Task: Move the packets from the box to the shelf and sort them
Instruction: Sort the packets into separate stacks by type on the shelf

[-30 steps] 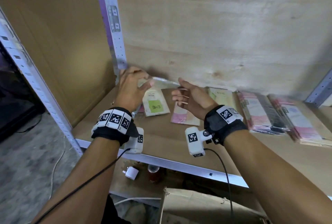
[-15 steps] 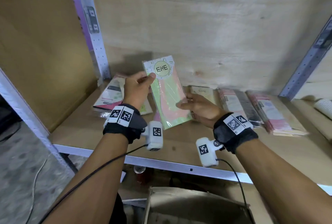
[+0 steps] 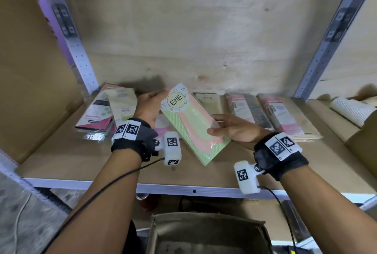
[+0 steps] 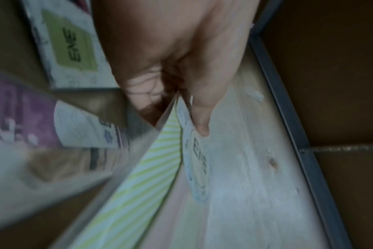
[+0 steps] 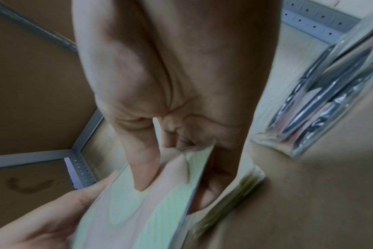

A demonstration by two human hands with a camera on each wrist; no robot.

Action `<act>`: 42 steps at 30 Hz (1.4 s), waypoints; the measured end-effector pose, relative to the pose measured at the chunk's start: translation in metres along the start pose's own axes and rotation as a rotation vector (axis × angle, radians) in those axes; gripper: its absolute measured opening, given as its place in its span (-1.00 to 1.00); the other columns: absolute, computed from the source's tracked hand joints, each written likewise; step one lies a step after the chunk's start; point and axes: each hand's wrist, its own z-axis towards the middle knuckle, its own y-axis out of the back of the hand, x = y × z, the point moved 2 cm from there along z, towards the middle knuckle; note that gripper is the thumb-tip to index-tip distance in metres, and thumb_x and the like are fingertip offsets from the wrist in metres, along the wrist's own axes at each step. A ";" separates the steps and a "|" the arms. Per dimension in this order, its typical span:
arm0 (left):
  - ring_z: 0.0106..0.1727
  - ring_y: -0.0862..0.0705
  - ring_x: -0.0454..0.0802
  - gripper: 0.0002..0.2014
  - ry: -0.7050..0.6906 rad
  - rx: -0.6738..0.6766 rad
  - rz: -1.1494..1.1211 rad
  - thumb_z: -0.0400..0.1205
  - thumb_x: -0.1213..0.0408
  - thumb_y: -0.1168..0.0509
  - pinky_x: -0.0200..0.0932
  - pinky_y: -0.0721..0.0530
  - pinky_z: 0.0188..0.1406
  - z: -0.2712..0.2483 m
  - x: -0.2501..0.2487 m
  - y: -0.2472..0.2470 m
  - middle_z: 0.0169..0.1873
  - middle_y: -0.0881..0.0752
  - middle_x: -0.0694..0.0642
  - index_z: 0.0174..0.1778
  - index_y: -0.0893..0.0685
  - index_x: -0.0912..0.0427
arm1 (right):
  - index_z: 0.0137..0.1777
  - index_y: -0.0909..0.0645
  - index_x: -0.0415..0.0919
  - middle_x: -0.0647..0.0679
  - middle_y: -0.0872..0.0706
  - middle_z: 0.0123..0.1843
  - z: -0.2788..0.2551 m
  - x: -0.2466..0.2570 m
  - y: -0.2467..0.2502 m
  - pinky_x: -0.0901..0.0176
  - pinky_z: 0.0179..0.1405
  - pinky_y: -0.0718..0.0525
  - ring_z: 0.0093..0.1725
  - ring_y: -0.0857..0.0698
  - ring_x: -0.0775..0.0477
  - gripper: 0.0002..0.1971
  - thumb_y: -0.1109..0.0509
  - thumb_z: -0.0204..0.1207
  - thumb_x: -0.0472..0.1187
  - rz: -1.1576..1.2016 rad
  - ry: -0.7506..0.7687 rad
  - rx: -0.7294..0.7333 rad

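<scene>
Holding the packet (image 3: 191,120) tilted above the shelf (image 3: 81,164), the left hand (image 3: 149,105) pinches its top corner by the round ENE label, and the right hand (image 3: 234,129) clasps the lower edge. To sort it well, the person should probably lay it flat on the matching stack (image 3: 208,101) behind. The packet is thin, clear-wrapped, with pink and pale-green bands and striped borders.

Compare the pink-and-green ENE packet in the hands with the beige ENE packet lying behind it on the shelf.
The pink-and-green striped ENE packet is held off the wooden shelf by both hands, left hand near its top and right hand at its side; the beige ENE packet lies flat on the boards. The held one sits diagonally; the beige one lies roughly straight. One is bright and striped, the other plain. Both carry ENE print.
</scene>
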 end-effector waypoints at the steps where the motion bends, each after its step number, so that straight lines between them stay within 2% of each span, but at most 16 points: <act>1: -0.41 -0.82 -0.10 -0.82 0.023 0.019 -0.030 0.61 0.16 -0.49 -0.37 -0.64 -0.56 -0.001 0.000 -0.003 -0.29 -0.87 0.12 -0.14 -0.78 0.22 | 0.50 -0.50 -0.38 -0.32 -0.68 0.41 -0.002 -0.001 0.003 -0.33 0.50 -0.51 0.41 -0.65 -0.37 -0.56 -0.36 0.63 -0.44 0.005 0.004 0.005; 3: -0.41 -0.83 -0.10 -0.79 0.043 0.045 -0.069 0.61 0.19 -0.49 -0.36 -0.64 -0.58 -0.003 0.000 -0.010 -0.19 -0.86 0.19 -0.04 -0.77 0.30 | 0.51 -0.50 -0.35 -0.31 -0.68 0.41 -0.006 -0.004 0.011 -0.30 0.50 -0.52 0.41 -0.65 -0.36 -0.57 -0.35 0.64 -0.43 0.004 0.004 0.010; 5: -0.34 -0.85 -0.08 -0.73 0.047 0.044 -0.098 0.61 0.20 -0.49 -0.30 -0.71 -0.48 -0.006 0.002 -0.018 -0.10 -0.86 0.22 0.08 -0.77 0.34 | 0.49 -0.51 -0.38 -0.33 -0.68 0.40 -0.009 -0.007 0.020 -0.24 0.50 -0.54 0.39 -0.66 -0.36 -0.59 -0.33 0.64 -0.46 0.023 -0.010 0.004; 8: -0.21 -0.85 -0.07 -0.76 0.082 0.077 -0.142 0.64 0.09 -0.44 -0.18 -0.81 -0.25 -0.009 0.006 -0.028 -0.16 -0.89 0.09 0.06 -0.78 0.19 | 0.45 -0.55 -0.39 -0.33 -0.69 0.38 -0.009 -0.007 0.026 -0.10 0.43 -0.56 0.31 -0.69 -0.29 -0.61 -0.29 0.62 -0.52 0.055 -0.021 -0.041; 10: -0.08 -0.86 -0.06 -0.73 0.097 0.153 -0.148 0.64 0.02 -0.41 -0.15 -0.82 -0.07 -0.012 0.010 -0.036 -0.10 -0.89 0.08 0.10 -0.76 0.13 | 0.45 -0.55 -0.39 -0.33 -0.67 0.41 -0.007 -0.008 0.030 -0.03 0.43 -0.55 0.37 -0.66 -0.29 -0.60 -0.29 0.62 -0.53 0.144 -0.013 -0.136; 14: -0.03 -0.86 0.00 -0.75 0.089 0.349 0.052 0.59 0.14 -0.51 -0.20 -0.83 -0.09 -0.025 0.021 -0.052 -0.06 -0.89 0.09 0.11 -0.75 0.17 | 0.48 -0.52 -0.42 -0.27 -0.68 0.38 -0.002 -0.006 0.029 0.25 0.06 -0.71 0.27 -0.70 -0.19 -0.57 -0.21 0.62 -0.57 0.344 0.010 -0.280; 17: -0.01 -0.81 -0.03 -0.59 0.106 0.440 0.199 0.58 0.32 -0.51 -0.25 -0.81 -0.03 -0.032 0.026 -0.057 0.12 -0.83 0.12 0.34 -0.67 0.26 | 0.47 -0.49 -0.44 -0.28 -0.67 0.34 0.005 -0.004 0.025 0.06 0.28 -0.67 0.30 -0.66 -0.23 -0.55 -0.13 0.60 -0.63 0.428 0.022 -0.325; 19: -0.05 -0.78 -0.07 -0.50 0.118 0.452 0.251 0.57 0.42 -0.50 -0.29 -0.81 -0.06 -0.031 0.027 -0.058 0.16 -0.77 0.12 0.45 -0.59 0.23 | 0.46 -0.49 -0.47 -0.29 -0.67 0.29 0.009 -0.003 0.025 0.00 0.25 -0.68 0.28 -0.66 -0.28 -0.56 -0.13 0.60 -0.65 0.456 0.014 -0.371; 22: -0.15 -0.68 0.00 -0.42 0.115 0.420 0.304 0.55 0.55 -0.47 -0.21 -0.77 -0.09 -0.026 0.029 -0.060 -0.09 -0.61 0.11 0.51 -0.53 0.28 | 0.41 -0.50 -0.54 -0.40 -0.66 0.30 0.017 -0.005 0.028 -0.09 0.24 -0.68 0.24 -0.66 -0.34 -0.60 -0.19 0.57 -0.65 0.405 -0.024 -0.462; 24: -0.16 -0.60 0.08 -0.44 0.095 0.377 0.321 0.54 0.59 -0.46 -0.09 -0.66 -0.07 -0.019 0.033 -0.061 -0.23 -0.56 0.09 0.49 -0.53 0.37 | 0.40 -0.53 -0.52 -0.41 -0.67 0.33 0.022 -0.008 0.032 -0.13 0.27 -0.69 0.26 -0.69 -0.40 -0.60 -0.27 0.56 -0.61 0.316 -0.057 -0.493; 28: -0.21 -0.70 0.04 -0.54 0.031 0.292 0.411 0.51 0.52 -0.51 -0.13 -0.72 -0.08 -0.004 0.039 -0.060 -0.15 -0.75 0.17 0.35 -0.67 0.36 | 0.41 -0.57 -0.42 -0.27 -0.74 0.23 0.034 -0.011 0.041 0.08 -0.07 -0.73 0.11 -0.73 -0.22 -0.56 -0.46 0.52 -0.44 -0.029 -0.146 -0.488; 31: -0.31 -0.70 0.00 -0.57 0.027 0.236 0.451 0.46 0.52 -0.55 -0.12 -0.73 -0.10 0.004 0.043 -0.061 -0.21 -0.76 0.13 0.27 -0.72 0.35 | 0.58 -0.41 -0.32 -0.24 -0.71 0.26 0.042 -0.012 0.040 -0.15 0.28 -0.71 0.24 -0.72 -0.26 -0.30 -0.53 0.43 -0.42 -0.170 -0.208 -0.473; 33: -0.29 -0.73 -0.02 -0.56 0.023 0.214 0.483 0.45 0.51 -0.56 -0.13 -0.77 -0.09 0.007 0.046 -0.062 -0.21 -0.75 0.08 0.26 -0.72 0.34 | 0.64 -0.34 -0.29 -0.24 -0.71 0.27 0.047 -0.012 0.038 -0.21 0.37 -0.65 0.28 -0.69 -0.29 -0.21 -0.55 0.41 -0.40 -0.257 -0.215 -0.484; 37: -0.08 -0.82 0.09 -0.59 0.021 0.178 0.547 0.45 0.45 -0.58 0.03 -0.81 0.16 0.009 0.048 -0.064 -0.08 -0.78 0.14 0.23 -0.75 0.30 | 0.55 -0.42 -0.29 -0.22 -0.66 0.32 0.053 -0.014 0.036 -0.05 0.38 -0.63 0.34 -0.64 -0.23 -0.29 -0.60 0.40 -0.33 -0.375 -0.237 -0.557; 39: -0.01 -0.84 0.14 -0.64 0.029 0.173 0.576 0.45 0.45 -0.58 0.04 -0.80 0.18 0.010 0.049 -0.063 0.01 -0.81 0.23 0.17 -0.78 0.29 | 0.48 -0.46 -0.31 -0.22 -0.63 0.35 0.055 -0.015 0.034 0.08 0.26 -0.62 0.35 -0.61 -0.23 -0.34 -0.61 0.40 -0.31 -0.415 -0.254 -0.566; 42: 0.04 -0.84 0.24 -0.86 0.016 0.174 0.661 0.44 0.47 -0.56 0.11 -0.81 0.15 0.009 0.050 -0.063 -0.05 -0.83 0.30 -0.23 -0.77 0.18 | 0.35 -0.55 -0.35 -0.24 -0.66 0.30 0.056 -0.015 0.031 0.15 0.02 -0.55 0.22 -0.62 -0.19 -0.48 -0.60 0.41 -0.32 -0.493 -0.292 -0.547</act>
